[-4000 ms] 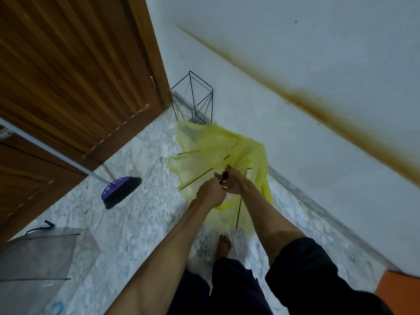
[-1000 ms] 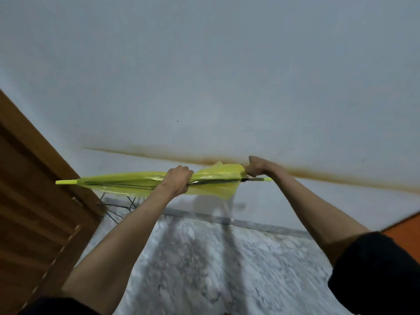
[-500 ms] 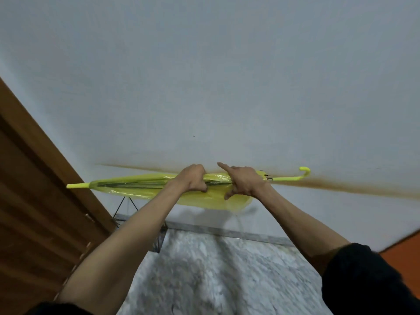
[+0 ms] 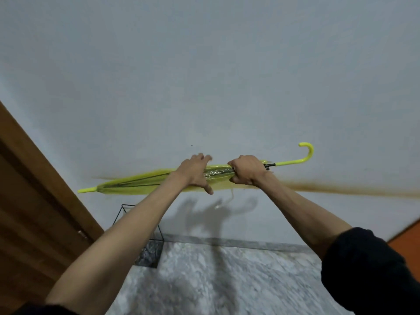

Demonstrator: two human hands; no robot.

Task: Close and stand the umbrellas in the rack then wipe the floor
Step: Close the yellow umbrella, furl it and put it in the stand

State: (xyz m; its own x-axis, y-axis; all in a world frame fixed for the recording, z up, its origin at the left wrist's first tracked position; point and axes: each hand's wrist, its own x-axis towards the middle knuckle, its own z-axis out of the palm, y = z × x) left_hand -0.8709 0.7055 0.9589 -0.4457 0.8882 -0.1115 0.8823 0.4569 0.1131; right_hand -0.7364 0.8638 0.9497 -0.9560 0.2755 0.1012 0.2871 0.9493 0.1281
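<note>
— Where is the yellow umbrella (image 4: 141,183) relative to the person's hands?
— It lies almost level in the air in front of the white wall (image 4: 204,87), folded. Its tip points left and its hooked handle (image 4: 307,153) points right and slightly up. Both hands sit on the canopy's right half, close together but apart.

— What are the fingers doing?
— The right hand (image 4: 247,172) is clenched round the bunched canopy just left of the black runner. The left hand (image 4: 195,173) is spread loosely. Its fingers (image 4: 202,158) reach straight over the top and the thumb sits under the lower edge, so it rests on the fabric rather than squeezing it. Those fingertips are blurred.

— What edges and open space are nearby?
— The black wire rack (image 4: 148,254) stands on the marble floor (image 4: 227,280) in the corner, below the umbrella's left half and well apart from it. The wooden door (image 4: 34,212) rises just left of the tip. To the right the wall is bare apart from a brown streak (image 4: 341,189), and the floor below the arms is open
</note>
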